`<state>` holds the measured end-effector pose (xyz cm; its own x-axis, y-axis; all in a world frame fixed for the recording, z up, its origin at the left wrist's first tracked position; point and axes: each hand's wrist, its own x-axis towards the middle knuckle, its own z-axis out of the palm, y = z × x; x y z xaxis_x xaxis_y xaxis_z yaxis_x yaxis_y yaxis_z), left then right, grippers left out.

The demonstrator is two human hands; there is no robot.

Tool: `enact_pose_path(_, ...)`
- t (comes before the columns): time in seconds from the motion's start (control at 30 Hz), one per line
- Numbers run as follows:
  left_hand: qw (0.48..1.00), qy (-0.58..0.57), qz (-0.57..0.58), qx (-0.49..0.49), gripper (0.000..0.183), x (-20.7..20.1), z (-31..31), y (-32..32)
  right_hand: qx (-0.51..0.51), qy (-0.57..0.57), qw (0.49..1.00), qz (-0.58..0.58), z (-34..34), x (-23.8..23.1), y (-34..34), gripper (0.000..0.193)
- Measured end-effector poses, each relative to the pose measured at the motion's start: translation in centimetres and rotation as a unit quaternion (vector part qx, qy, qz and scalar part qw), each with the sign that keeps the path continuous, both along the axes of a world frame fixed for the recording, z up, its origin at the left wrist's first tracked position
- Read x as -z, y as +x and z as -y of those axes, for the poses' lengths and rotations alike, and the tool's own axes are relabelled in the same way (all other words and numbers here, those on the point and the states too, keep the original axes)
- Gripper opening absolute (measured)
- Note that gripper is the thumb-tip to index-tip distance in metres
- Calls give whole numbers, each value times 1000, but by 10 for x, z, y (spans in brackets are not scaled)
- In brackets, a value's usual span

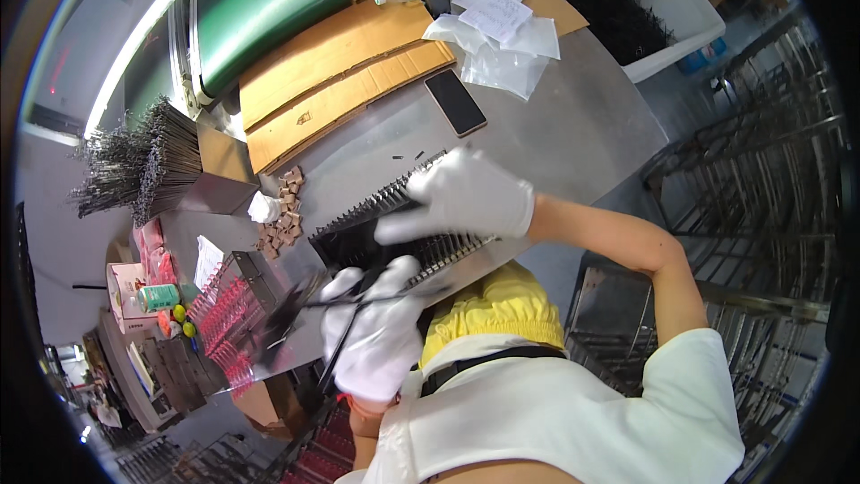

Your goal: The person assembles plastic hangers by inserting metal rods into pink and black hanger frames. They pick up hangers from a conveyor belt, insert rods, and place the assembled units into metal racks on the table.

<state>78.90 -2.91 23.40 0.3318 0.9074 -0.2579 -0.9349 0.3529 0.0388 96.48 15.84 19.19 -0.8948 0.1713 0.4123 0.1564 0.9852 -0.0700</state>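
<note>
Both my hands wear white gloves. My left hand [376, 327] is closed around a few thin dark rods [336, 354] in front of my body, and their far ends are smeared by motion. My right hand [470, 197] reaches over a black rack [345, 246] with rows of metal teeth along its two long sides. Its fingers hang over the rack's middle, too blurred to show whether they pinch anything. The rack lies slanted on the metal table [573, 134], close to its near edge.
Brown small blocks [285, 215] lie left of the rack. Beyond stand a metal box of thin dark rods [148, 161], flat cardboard [331, 81] and a green conveyor belt [269, 13]. A phone [455, 103] and plastic bags [506, 58] lie farther back. Pink wire racks [228, 327] stand left.
</note>
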Motion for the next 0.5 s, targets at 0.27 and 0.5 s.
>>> enact_pose_path(0.27, 907, 114, -215, -343, 64, 5, -1, -66, 233, -548, 803, 38, 23, 145, 51, 65)
enact_pose_path(0.5, 523, 94, -566, -630, 31, 7, -34, -46, 297, -445, 831, 150, 38, 144, 41, 63)
